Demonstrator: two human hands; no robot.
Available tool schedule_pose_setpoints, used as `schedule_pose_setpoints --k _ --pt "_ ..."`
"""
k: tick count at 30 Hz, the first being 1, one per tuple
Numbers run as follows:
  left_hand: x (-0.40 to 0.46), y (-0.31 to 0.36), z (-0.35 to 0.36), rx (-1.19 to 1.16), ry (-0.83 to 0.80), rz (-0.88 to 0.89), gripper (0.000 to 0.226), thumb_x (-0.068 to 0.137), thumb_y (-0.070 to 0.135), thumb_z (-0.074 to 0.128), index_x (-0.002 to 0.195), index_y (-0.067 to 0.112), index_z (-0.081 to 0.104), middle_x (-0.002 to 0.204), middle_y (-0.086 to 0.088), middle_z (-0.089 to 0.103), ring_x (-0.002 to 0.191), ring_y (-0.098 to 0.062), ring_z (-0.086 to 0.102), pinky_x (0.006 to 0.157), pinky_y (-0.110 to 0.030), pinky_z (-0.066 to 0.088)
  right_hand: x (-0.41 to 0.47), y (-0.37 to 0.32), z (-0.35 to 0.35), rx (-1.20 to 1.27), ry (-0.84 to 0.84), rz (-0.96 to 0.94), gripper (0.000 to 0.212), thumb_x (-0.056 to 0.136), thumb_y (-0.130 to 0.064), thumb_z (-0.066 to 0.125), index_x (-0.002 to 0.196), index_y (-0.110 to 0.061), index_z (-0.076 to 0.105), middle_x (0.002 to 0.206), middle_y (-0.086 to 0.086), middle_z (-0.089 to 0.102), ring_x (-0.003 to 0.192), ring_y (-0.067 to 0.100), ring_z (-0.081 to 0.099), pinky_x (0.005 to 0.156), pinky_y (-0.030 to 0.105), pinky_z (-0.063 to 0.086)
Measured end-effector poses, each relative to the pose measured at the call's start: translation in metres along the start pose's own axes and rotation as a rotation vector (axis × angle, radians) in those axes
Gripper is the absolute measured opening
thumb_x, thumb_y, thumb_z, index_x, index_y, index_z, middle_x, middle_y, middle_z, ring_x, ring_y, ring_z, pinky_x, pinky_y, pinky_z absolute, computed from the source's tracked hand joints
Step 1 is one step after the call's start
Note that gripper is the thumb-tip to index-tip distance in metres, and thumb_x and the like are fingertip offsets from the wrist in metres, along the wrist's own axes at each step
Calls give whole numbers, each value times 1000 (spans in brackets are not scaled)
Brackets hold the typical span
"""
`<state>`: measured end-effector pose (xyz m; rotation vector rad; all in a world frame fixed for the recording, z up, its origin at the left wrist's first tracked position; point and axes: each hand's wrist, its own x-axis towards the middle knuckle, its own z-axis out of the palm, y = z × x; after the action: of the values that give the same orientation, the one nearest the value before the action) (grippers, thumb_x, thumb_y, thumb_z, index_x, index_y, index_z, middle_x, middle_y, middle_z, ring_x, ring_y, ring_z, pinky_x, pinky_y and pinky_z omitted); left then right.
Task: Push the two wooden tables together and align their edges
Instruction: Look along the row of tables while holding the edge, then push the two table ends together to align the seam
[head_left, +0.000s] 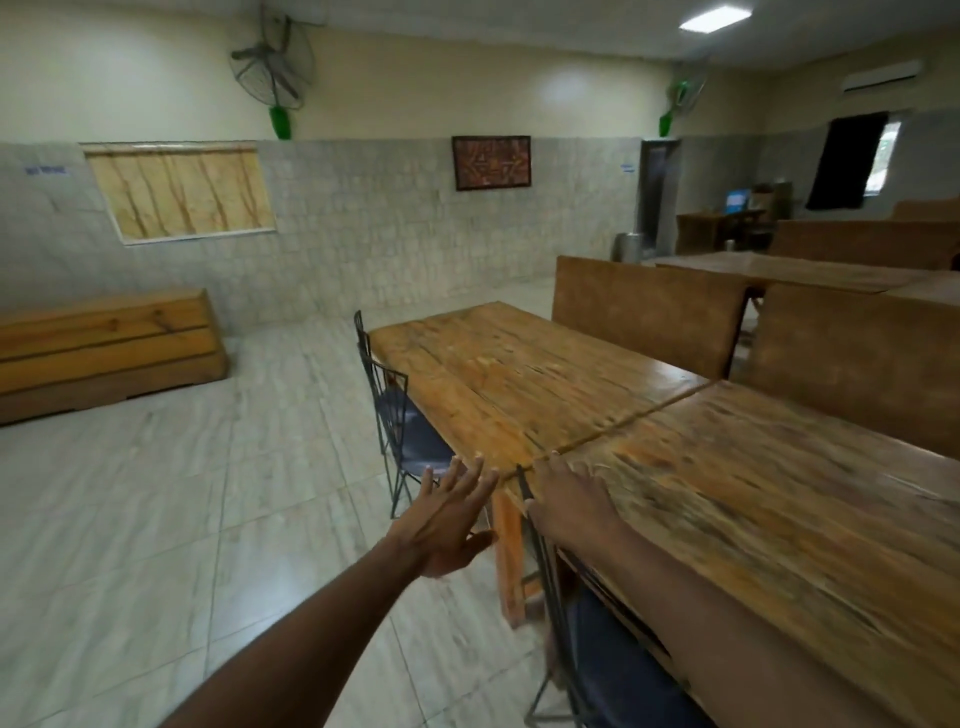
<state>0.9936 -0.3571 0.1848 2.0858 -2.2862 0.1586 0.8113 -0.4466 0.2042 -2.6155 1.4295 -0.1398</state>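
Note:
Two wooden tables stand end to end with only a thin seam between them: the far table (514, 374) and the near table (769, 499). My left hand (447, 525) is open with fingers spread, its fingertips at the near corner edge of the far table. My right hand (566, 499) lies palm down, fingers apart, on the corner of the near table right beside the seam. Neither hand holds anything. The view is slightly blurred.
A metal-frame chair with a dark seat (400, 415) stands at the far table's left side, another chair (582, 654) under the near table by my right arm. Wooden benches (649, 312) line the tables' far side. A wooden box (104, 348) sits by the tiled wall.

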Motion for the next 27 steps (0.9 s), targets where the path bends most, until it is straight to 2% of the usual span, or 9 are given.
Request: schedule_pose_setpoints --k 6,11,14,17,22,27 --pt "121 -106 40 19 -125 -6 76 99 56 35 156 24 -3 166 -9 -7 150 -38 -11 117 -64 -2 175 -3 45 109 -140 87 71 99 -46 45 156 -14 17 166 12 15 147 42 23 113 51 34" --pt "202 -156 75 -34 -205 41 66 103 42 37 157 20 5 167 -11 -4 151 -38 -9 117 -65 -2 262 -12 81 198 -138 143 70 101 -35 46 157 -10 13 167 15 9 150 41 13 118 47 28" --pt "259 -187 103 -42 -252 72 61 105 32 36 157 19 7 167 -13 -3 151 -40 -7 117 -66 2 309 -20 109 289 -131 190 69 103 -30 43 157 -4 9 167 18 4 153 39 2 123 49 17" --pt "306 -205 141 -37 -322 147 63 104 29 34 157 21 2 167 -13 -4 151 -41 -6 117 -67 2 346 -29 146 286 -84 203 60 105 -28 36 156 -1 18 167 16 8 153 35 -3 125 50 1" --pt "389 -228 227 -52 -460 368 73 101 44 35 157 22 -6 167 -12 -7 151 -39 -9 117 -64 -2 406 -12 210 376 42 516 60 104 -26 35 156 -3 16 166 13 10 154 31 -3 125 47 -1" --pt "429 -239 289 -76 -445 669 66 104 35 28 157 17 -7 164 -14 -19 148 -39 -20 118 -62 -9 432 21 258 459 176 968 60 106 -24 31 158 -8 6 168 9 0 154 29 -7 125 40 7"
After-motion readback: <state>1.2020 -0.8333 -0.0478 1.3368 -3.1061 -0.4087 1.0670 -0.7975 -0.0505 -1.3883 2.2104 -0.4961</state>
